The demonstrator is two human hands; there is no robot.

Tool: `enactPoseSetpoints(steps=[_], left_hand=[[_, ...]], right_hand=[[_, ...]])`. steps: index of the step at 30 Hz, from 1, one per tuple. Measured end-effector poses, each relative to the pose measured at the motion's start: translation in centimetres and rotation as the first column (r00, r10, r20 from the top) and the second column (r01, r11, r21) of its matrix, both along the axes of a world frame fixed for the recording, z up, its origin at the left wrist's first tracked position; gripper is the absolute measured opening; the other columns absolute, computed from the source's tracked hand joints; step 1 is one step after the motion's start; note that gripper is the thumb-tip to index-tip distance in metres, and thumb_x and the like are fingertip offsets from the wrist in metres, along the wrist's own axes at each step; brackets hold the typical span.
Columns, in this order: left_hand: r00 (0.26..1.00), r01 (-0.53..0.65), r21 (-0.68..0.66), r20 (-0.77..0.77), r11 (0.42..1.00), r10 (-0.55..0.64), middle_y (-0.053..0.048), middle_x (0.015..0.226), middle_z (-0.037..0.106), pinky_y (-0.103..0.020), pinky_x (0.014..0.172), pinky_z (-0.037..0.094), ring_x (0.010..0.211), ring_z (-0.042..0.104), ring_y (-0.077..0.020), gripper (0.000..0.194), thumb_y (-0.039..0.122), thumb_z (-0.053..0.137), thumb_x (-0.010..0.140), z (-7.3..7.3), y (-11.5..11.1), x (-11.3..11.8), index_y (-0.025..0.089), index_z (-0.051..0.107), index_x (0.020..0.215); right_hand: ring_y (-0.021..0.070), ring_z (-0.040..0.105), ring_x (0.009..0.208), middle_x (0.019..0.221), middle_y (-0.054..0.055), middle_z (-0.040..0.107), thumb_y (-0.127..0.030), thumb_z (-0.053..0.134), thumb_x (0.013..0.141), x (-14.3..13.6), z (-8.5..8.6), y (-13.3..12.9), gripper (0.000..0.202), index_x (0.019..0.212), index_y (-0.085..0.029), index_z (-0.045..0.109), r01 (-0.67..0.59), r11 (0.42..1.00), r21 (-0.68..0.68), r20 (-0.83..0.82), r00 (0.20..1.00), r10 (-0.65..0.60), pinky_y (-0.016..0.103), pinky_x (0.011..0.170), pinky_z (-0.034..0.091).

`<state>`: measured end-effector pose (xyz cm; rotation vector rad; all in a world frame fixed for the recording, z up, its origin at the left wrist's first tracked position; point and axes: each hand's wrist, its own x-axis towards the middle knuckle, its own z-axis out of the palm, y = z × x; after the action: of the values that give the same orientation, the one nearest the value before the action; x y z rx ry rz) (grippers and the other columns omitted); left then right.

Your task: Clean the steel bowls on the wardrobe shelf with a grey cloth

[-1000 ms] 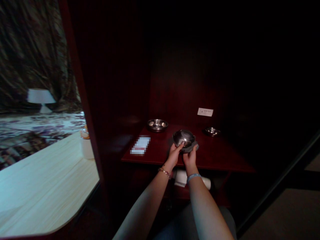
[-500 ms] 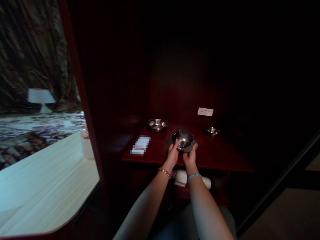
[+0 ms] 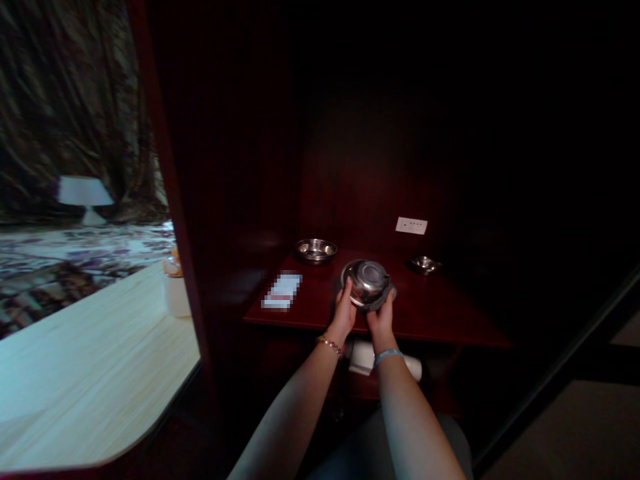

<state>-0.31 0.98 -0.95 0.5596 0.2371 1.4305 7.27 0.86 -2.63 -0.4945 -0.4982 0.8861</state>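
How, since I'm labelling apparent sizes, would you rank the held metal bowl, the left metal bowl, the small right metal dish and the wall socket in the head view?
1. Held metal bowl
2. Left metal bowl
3. Right metal dish and wall socket: too alike to rank

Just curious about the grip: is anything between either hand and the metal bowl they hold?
A grey cloth lies between the right hand and the held bowl, at its near right side. Nothing visible separates the left hand from it.

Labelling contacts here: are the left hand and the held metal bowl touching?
Touching. The head view shows the left hand gripping the metal bowl, its thumb against the outside.
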Motion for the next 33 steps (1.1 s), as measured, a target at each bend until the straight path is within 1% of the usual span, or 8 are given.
enactPoseSetpoints(steps=[3, 6, 10, 14, 22, 25, 29, 33], left_hand=[[1.0, -0.024, -0.025, 0.01, 0.999, 0.024, -0.013, 0.119, 0.071, -0.038, 0.106, 0.046, 0.108, 0.067, -0.0221, 0.039, 0.043, 0.069, 0.086, -0.04, 0.08, -0.01, 0.012, 0.07, 0.111], [0.999, -0.041, -0.059, 0.005, 0.997, 0.042, -0.012, 0.122, 0.07, -0.037, 0.105, 0.046, 0.112, 0.066, -0.0225, 0.039, 0.043, 0.067, 0.088, -0.01, 0.14, -0.04, 0.014, 0.069, 0.113], [0.999, -0.054, -0.104, 0.003, 0.993, 0.055, -0.011, 0.123, 0.07, -0.037, 0.105, 0.047, 0.116, 0.064, -0.0232, 0.038, 0.044, 0.067, 0.088, 0.22, 0.08, -0.19, 0.015, 0.069, 0.113], [0.999, -0.035, -0.134, 0.021, 0.99, 0.038, -0.01, 0.121, 0.071, -0.036, 0.105, 0.048, 0.118, 0.063, -0.0229, 0.033, 0.042, 0.064, 0.09, 0.54, -0.12, -0.5, 0.016, 0.07, 0.109], [0.998, 0.067, -0.05, 0.02, 0.996, -0.067, -0.01, 0.129, 0.068, -0.037, 0.113, 0.04, 0.127, 0.057, -0.0227, 0.036, 0.046, 0.06, 0.09, 0.45, 0.0, -0.42, 0.017, 0.071, 0.109], [0.998, 0.057, -0.024, 0.011, 0.998, -0.057, -0.01, 0.129, 0.068, -0.037, 0.114, 0.038, 0.127, 0.058, -0.0218, 0.034, 0.043, 0.06, 0.091, 0.28, 0.0, -0.18, 0.017, 0.071, 0.11], [1.0, 0.015, -0.006, -0.01, 1.0, -0.015, -0.01, 0.125, 0.07, -0.037, 0.112, 0.039, 0.123, 0.06, -0.0216, 0.032, 0.037, 0.068, 0.086, -0.03, 0.02, 0.04, 0.016, 0.07, 0.11], [0.999, 0.029, 0.005, -0.043, 1.0, -0.028, -0.011, 0.119, 0.072, -0.038, 0.112, 0.039, 0.12, 0.062, -0.0225, 0.035, 0.034, 0.075, 0.08, -0.2, -0.03, 0.1, 0.015, 0.07, 0.109]], right_hand=[[0.0139, 0.067, 0.111, 0.115, 0.005, 0.074, -0.053, 0.039, 0.094, 0.04, -0.1, 0.13, 0.048, 0.118, -0.018, 0.063, -0.012, 1.0, -0.028, -0.018, 1.0, 0.012, 0.038, 0.106, 0.047], [0.0153, 0.067, 0.11, 0.114, 0.007, 0.074, -0.053, 0.042, 0.093, 0.05, -0.14, 0.23, 0.05, 0.118, -0.016, 0.063, -0.016, 0.999, -0.033, -0.025, 1.0, 0.015, 0.039, 0.105, 0.047], [0.0151, 0.067, 0.111, 0.115, 0.006, 0.074, -0.053, 0.043, 0.093, -0.01, -0.23, 0.32, 0.049, 0.118, -0.016, 0.064, -0.003, 1.0, -0.027, -0.017, 1.0, 0.002, 0.038, 0.106, 0.047], [0.0148, 0.067, 0.112, 0.115, 0.005, 0.074, -0.052, 0.043, 0.094, -0.07, -0.48, 0.48, 0.048, 0.119, -0.017, 0.065, -0.002, 0.999, -0.034, -0.009, 1.0, 0.002, 0.037, 0.107, 0.046], [0.0139, 0.067, 0.11, 0.117, 0.004, 0.074, -0.053, 0.042, 0.095, 0.2, -0.97, 0.79, 0.047, 0.118, -0.019, 0.065, 0.027, 0.998, -0.06, -0.054, 0.998, -0.03, 0.037, 0.108, 0.045], [0.0128, 0.067, 0.11, 0.117, 0.003, 0.074, -0.054, 0.037, 0.096, 0.37, -1.01, 0.85, 0.049, 0.119, -0.021, 0.064, 0.039, 0.998, -0.057, -0.051, 0.998, -0.042, 0.037, 0.107, 0.046], [0.0116, 0.068, 0.109, 0.118, 0.002, 0.073, -0.054, 0.034, 0.096, 0.52, -0.93, 0.92, 0.049, 0.121, -0.022, 0.063, 0.05, 0.998, -0.049, -0.064, 0.997, -0.054, 0.037, 0.107, 0.046], [0.0132, 0.068, 0.109, 0.118, 0.004, 0.073, -0.054, 0.036, 0.095, 0.62, -0.72, 0.85, 0.049, 0.12, -0.022, 0.063, 0.056, 0.997, -0.044, -0.096, 0.994, -0.06, 0.038, 0.107, 0.046]])
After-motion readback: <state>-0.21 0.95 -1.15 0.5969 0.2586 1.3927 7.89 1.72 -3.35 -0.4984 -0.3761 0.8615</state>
